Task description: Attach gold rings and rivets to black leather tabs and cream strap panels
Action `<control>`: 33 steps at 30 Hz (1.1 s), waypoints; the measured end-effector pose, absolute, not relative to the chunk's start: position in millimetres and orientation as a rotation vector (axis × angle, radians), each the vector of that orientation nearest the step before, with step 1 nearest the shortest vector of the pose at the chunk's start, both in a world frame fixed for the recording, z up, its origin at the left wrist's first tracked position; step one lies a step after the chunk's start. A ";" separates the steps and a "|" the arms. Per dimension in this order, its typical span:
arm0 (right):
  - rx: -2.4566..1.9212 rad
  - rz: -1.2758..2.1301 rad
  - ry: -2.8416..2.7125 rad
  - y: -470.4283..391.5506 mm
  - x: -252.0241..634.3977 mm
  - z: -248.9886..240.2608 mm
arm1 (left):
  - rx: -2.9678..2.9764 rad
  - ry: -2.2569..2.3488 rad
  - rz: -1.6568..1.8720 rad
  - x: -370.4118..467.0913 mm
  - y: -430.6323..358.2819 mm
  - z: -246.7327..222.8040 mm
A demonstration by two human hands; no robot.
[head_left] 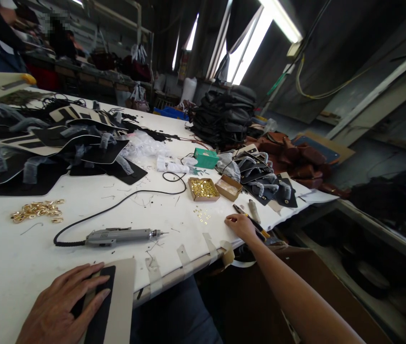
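Note:
My left hand (68, 306) lies with fingers spread on a flat beige panel (122, 296) that carries a black strip (98, 315), at the table's front edge. My right hand (240, 226) rests on the white table beside the pliers (251, 220), its fingers curled together; whatever they hold, if anything, is too small to make out. Small gold pieces (203, 216) lie scattered just left of it. Between the hands is a grey electric screwdriver (122, 236) with a black cord. Gold-coloured metal rings or clasps (38, 210) form a pile at the left.
A box of gold pieces (203, 189), a second small box (228, 187) and a green box (205, 158) stand mid-table. Black panels (30, 174) cover the left back. Black bags (224, 114) and brown bags (296, 155) are stacked behind. Taped table edge (184, 267) in front.

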State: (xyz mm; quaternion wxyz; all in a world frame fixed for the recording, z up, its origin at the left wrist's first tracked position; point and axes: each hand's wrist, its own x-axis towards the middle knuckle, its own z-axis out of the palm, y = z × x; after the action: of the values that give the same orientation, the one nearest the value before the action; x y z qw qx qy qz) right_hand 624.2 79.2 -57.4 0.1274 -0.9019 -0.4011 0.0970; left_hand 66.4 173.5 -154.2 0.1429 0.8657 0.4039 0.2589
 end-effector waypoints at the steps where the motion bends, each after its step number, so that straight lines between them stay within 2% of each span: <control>1: -2.632 0.287 -1.169 80.8 623.4 -57.5 | 2.496 1.163 0.746 66.3 173.1 -154.2; 7: -2.683 0.384 -1.194 93.0 627.4 -52.3 | 2.471 1.187 0.738 67.8 170.9 -153.3; 16: -2.778 0.836 -1.109 107.8 636.4 -48.6 | 2.468 1.190 0.741 70.9 172.5 -150.2; 20: -2.764 0.784 -1.114 106.7 632.3 -47.3 | 2.470 1.216 0.748 70.4 171.2 -150.5; 26: -2.623 0.525 -1.181 101.8 619.2 -46.9 | 2.457 1.204 0.760 70.8 170.3 -149.9; 33: -2.345 0.503 -1.321 134.4 574.8 -54.7 | 2.481 1.204 0.743 69.8 171.3 -151.7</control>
State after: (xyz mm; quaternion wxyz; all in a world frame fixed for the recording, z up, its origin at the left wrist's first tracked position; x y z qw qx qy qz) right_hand 574.8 134.4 -54.7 0.2003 -0.8391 -0.4727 0.1798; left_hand 69.8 171.3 -151.7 0.1423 0.8599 0.4171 0.2575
